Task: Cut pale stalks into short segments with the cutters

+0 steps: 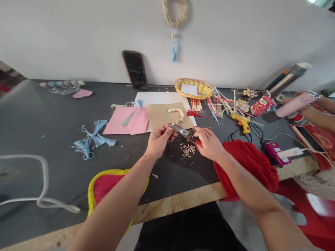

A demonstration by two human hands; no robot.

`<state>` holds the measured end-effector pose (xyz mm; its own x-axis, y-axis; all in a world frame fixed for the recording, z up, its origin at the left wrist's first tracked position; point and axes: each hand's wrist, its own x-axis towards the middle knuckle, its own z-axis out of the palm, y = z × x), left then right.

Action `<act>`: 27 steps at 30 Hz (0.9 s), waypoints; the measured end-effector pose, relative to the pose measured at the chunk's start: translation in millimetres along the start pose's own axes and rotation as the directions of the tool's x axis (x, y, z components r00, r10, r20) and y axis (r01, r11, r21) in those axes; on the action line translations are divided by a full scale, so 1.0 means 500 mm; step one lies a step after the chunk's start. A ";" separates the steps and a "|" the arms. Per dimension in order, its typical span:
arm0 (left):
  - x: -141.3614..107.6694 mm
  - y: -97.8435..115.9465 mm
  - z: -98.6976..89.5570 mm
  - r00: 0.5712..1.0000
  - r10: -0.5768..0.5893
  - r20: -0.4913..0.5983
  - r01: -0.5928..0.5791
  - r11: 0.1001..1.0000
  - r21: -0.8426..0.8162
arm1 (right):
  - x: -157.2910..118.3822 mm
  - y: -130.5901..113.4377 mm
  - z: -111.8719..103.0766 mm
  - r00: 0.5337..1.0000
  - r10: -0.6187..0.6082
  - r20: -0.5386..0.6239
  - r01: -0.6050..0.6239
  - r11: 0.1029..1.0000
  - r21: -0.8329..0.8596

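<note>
My right hand (208,143) is wrapped around the red handles of a pair of metal pruning shears (180,130). The blades point left, toward my left hand (159,141). That hand is closed in a pinch at the blade tips; a tiny pale bit shows there, too small to name. Below the shears, a scatter of short beige pieces (187,150) lies on the dark table. Just beyond my hands, a curved row of cream pieces (180,114) rests on a brown paper sheet (159,116).
Blue tassels (95,134) and pink paper (119,122) lie left. A wicker basket (183,94), yellow glue gun (242,122) and red cloth (246,167) are right. A phone (134,69) leans on the wall. Another person's arm (320,118) reaches in at far right.
</note>
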<state>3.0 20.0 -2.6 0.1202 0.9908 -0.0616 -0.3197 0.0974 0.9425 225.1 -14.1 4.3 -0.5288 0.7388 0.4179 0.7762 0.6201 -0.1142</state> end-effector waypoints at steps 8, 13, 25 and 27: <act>0.000 -0.002 -0.001 1.000 0.010 0.001 -0.010 0.998 0.062 | 0.005 -0.009 0.001 0.983 0.076 0.165 -0.071 0.997 -0.037; 0.002 -0.003 -0.001 1.000 0.009 0.004 -0.009 0.998 0.068 | 0.007 -0.014 -0.009 0.956 0.154 0.248 -0.139 0.987 -0.078; -0.003 0.000 0.001 1.000 0.026 0.007 -0.026 0.995 0.094 | 0.006 -0.017 -0.003 0.974 0.145 0.176 -0.146 0.989 -0.005; -0.004 0.001 0.002 1.000 0.024 0.004 -0.024 0.996 0.088 | 0.006 -0.019 -0.004 0.972 0.157 0.176 -0.157 0.988 -0.011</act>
<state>3.5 18.2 -1.7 0.1161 0.9925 -0.0376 -0.2387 0.0646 0.9689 216.5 -18.2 8.3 -0.4528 0.8615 0.2297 0.8533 0.4934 -0.1685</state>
